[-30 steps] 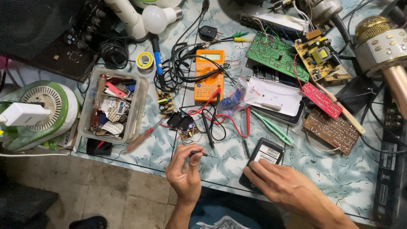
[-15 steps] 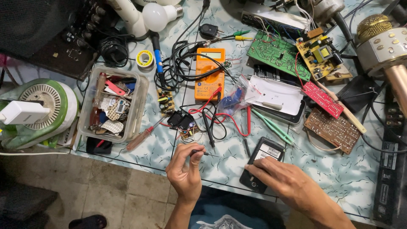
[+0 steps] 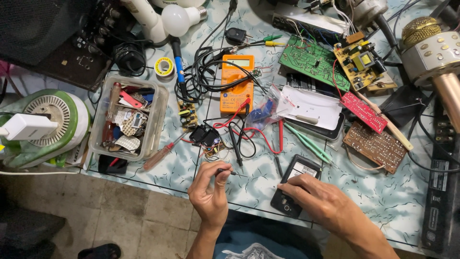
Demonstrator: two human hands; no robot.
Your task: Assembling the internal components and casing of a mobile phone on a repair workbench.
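Phone point(image 3: 296, 186) lies pinned under right hand point(image 3: 322, 201); left hand point(image 3: 209, 194) fingers pinch a thin probe point(image 3: 231, 171).

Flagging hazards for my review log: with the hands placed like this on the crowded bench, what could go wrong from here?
The right hand rests on the opened black phone near the table edge; a nudge could tip it off. The left hand pinches a thin probe beside tangled red and black leads, which could snag and drag the orange multimeter.
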